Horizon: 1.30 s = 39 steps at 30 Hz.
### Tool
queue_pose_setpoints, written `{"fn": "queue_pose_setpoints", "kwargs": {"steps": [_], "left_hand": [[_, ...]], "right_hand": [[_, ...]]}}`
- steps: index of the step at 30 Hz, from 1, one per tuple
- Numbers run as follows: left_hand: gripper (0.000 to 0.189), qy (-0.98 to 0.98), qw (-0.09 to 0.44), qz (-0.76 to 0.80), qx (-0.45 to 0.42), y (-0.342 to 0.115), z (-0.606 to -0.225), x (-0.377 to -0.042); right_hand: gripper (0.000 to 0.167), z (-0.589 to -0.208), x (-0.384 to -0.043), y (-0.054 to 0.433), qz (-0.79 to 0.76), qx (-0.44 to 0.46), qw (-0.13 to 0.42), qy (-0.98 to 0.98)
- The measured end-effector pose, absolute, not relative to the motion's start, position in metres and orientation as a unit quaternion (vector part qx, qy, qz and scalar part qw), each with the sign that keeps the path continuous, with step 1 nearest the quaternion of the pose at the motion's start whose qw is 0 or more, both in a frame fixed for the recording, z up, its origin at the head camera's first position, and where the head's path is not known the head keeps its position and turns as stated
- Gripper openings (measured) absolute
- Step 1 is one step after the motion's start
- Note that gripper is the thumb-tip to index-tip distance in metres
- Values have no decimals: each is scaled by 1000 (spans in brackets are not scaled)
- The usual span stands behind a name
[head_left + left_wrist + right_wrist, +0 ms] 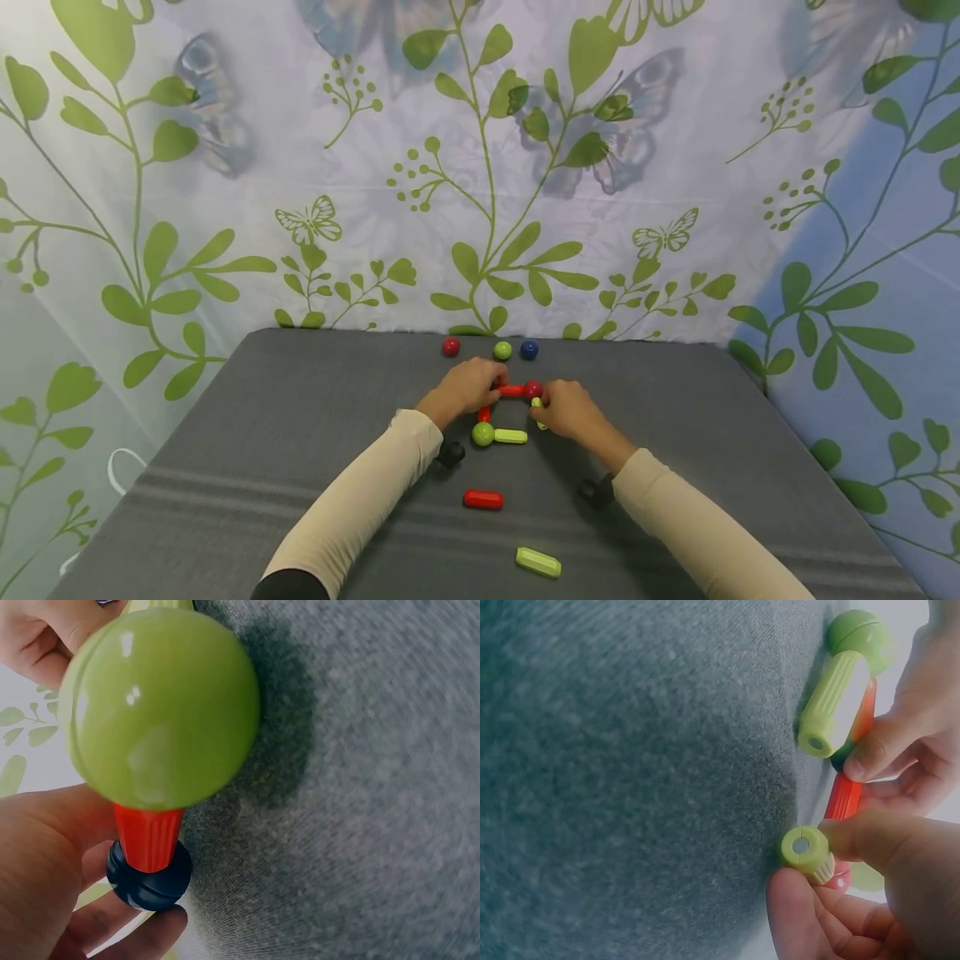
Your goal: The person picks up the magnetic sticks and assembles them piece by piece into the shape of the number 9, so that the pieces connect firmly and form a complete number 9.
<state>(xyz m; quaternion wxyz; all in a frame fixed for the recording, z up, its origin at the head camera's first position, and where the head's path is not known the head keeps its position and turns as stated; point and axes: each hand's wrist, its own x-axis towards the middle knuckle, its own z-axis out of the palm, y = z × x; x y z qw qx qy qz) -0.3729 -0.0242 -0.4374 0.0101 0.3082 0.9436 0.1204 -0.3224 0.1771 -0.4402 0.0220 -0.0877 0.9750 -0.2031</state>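
A partly joined frame of magnetic rods and balls lies on the grey cloth. My left hand (468, 385) grips its dark blue ball (148, 883) at the far left corner. From there one red rod (483, 414) runs to a light green ball (483, 434), and another red rod (512, 390) runs to a red ball (533, 389). A yellow-green rod (511, 436) sticks out rightward from the green ball. Between thumb and fingers my right hand (573, 410) pinches a second yellow-green rod (806, 851), its far end at the red ball and its metal-tipped end facing the camera.
Along the back edge sit a loose red ball (451, 347), a green ball (502, 351) and a blue ball (529, 350). Nearer me lie a loose red rod (483, 500) and a yellow-green rod (538, 562). A leaf-patterned curtain (360, 192) hangs behind the table.
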Motion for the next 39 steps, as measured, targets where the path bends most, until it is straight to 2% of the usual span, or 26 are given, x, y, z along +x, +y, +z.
{"fn": "queue_pose_setpoints", "kwargs": {"steps": [11,39], "left_hand": [[9,935,5,136,326,-26,-441,-375],[11,937,3,142,320,-28,-442,-374]], "right_hand": [[31,-435,-323,172,-225,-73,35,971],[31,-438,-319,170,-208,-75,24,975]]}}
